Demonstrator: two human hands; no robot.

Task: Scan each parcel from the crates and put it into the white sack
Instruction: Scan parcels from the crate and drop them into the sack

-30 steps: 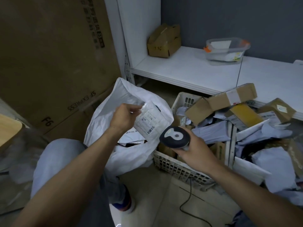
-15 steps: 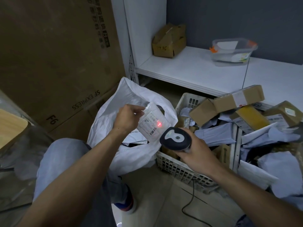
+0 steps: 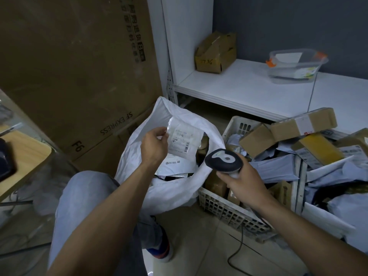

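left hand (image 3: 154, 145): grip pinches flat clear-plastic labelled parcel (image 3: 184, 139) by its left edge, frame centre, over open white woven sack (image 3: 175, 194)
right hand (image 3: 242, 179): grip wrapped round black-and-grey handheld scanner (image 3: 224, 160), just right of parcel

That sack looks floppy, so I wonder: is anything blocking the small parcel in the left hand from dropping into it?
Nothing visible does. The left hand pinches the parcel at the white sack's open mouth; the parcels already inside lie lower down. The scanner in the right hand sits off to the right.
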